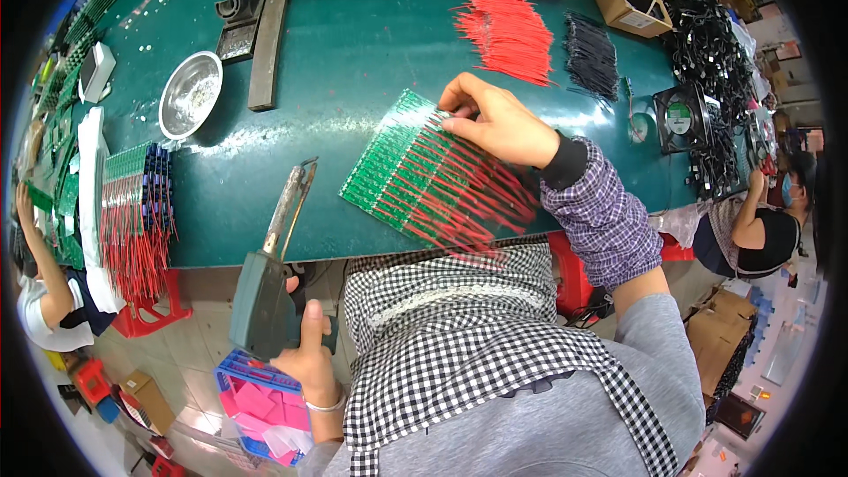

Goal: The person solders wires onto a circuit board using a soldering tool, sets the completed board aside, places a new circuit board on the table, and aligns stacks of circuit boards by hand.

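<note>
A green circuit board panel [389,163] lies at a slant near the table's front edge. Rows of red wires [481,203] fan out from it to the right, blurred at their ends. My right hand [499,119] is closed, thumb and fingers pinching the panel's upper right corner; the fingertips are partly hidden. In my left hand [309,358] is a teal-grey soldering gun [262,305], gripped by its handle, its metal tip pointing up over the table edge, left of the panel. The tip is apart from the board.
A metal bowl [191,95], a dark stand [238,22] and a metal bar [268,51] are left of centre. Wired boards [137,212] are stacked at left. Red wires [505,35], black wires [590,55] and a small fan [678,117] lie right. Other people sit at both sides.
</note>
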Available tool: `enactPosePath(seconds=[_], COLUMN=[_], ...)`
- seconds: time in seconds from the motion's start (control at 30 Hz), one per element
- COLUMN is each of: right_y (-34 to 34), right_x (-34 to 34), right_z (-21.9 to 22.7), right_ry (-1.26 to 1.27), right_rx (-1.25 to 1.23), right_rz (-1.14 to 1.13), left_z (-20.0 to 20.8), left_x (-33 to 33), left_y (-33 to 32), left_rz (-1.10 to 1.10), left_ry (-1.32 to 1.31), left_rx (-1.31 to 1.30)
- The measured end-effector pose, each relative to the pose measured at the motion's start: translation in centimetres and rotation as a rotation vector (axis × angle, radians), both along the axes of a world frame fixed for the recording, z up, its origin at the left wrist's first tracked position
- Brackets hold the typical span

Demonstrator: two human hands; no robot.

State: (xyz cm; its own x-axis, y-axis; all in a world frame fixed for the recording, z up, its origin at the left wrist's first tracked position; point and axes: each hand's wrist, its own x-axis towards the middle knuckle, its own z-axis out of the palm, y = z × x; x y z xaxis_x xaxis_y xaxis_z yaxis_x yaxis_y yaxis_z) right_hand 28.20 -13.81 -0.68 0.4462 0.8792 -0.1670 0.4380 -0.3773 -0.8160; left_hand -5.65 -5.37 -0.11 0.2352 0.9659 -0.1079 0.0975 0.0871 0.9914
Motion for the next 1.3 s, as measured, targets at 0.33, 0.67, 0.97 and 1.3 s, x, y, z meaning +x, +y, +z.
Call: enactPosePath(seconds=[0.33, 0.67, 0.97, 1.3], right_y=[-1.2, -2.4, -2.6, -2.0], right_x=[-2.1, -3.5, -4.9, -6.1], right_z=[-0.2, -0.8, -0.8, -0.1], right_ry=[0.136, 0.288, 0.583, -0.182], right_rx=[-0.022, 0.142, 0.221, 0.042], right_rz=[-0.081, -0.069, -0.126, -0.057], left_z=[-4.3, -4.0, -4.1, -4.3], left_x=[3.4, 3.4, 3.1, 3.1], left_y=[-0.4, -0.3, -0.3, -0.3], left_rz=[-0.187, -0.183, -0.174, -0.187], left_ry=[-0.548, -0.584, -0.614, -0.608], left_rx=[-0.340, -0.346, -0.359, -0.341])
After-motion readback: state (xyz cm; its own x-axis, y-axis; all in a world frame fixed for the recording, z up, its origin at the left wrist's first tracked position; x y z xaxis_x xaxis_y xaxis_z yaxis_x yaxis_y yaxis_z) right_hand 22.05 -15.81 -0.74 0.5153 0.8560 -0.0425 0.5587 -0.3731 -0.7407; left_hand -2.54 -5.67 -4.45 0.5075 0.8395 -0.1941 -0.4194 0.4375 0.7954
